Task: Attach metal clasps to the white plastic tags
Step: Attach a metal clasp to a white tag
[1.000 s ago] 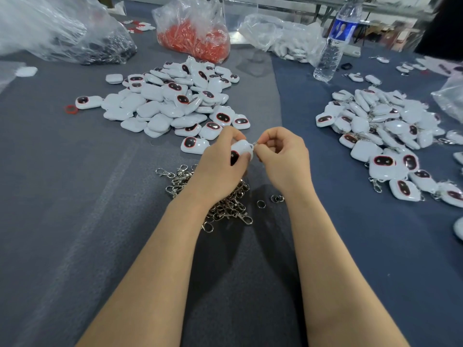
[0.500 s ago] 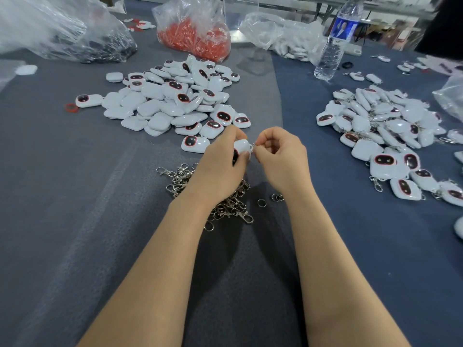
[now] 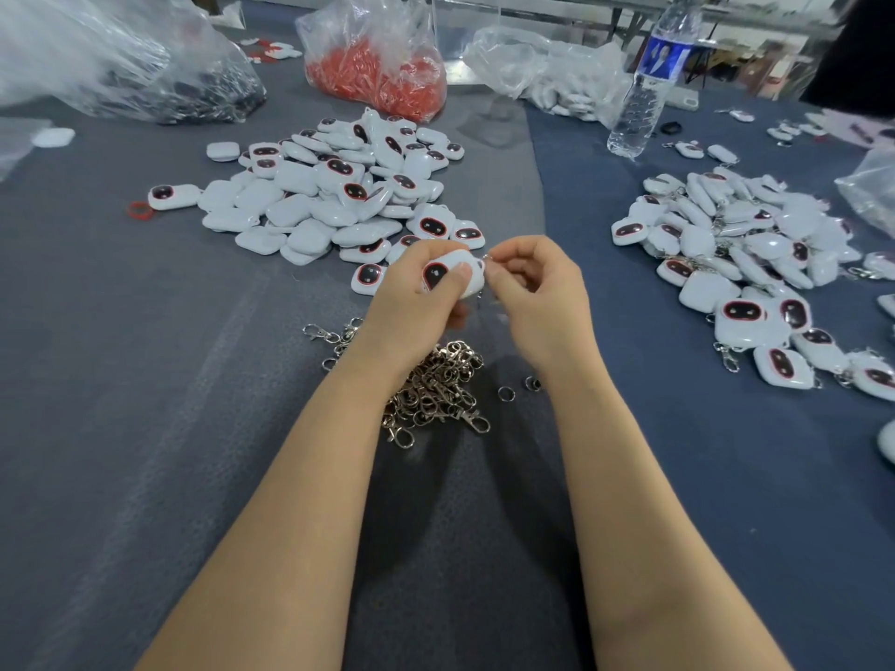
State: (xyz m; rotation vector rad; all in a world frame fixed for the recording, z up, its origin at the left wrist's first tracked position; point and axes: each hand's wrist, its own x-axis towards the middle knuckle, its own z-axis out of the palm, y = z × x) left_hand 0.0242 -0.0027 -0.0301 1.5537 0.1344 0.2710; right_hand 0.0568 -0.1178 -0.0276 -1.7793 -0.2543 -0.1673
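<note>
A white tag [image 3: 436, 274], its red-rimmed dark face showing, is sitting tilted in the left hand [image 3: 411, 307], the right hand [image 3: 537, 293] pinching a metal ring [image 3: 486, 257] at its corner. Silver clasps [image 3: 436, 389] are lying heaped beneath; more tags [image 3: 329, 196] are lying piled beyond.

Single head-worn wide-angle view. Looks forward and down from close above heap of metal clasps [image 3: 436, 394], table [image 3: 145, 452] stretching beyond.

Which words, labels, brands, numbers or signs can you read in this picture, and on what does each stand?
No text here is readable.
On the water bottle, the blue label: pale marks, too blurred to read.
On the white tags: dark ovals rimmed in red, no lettering visible.
</note>
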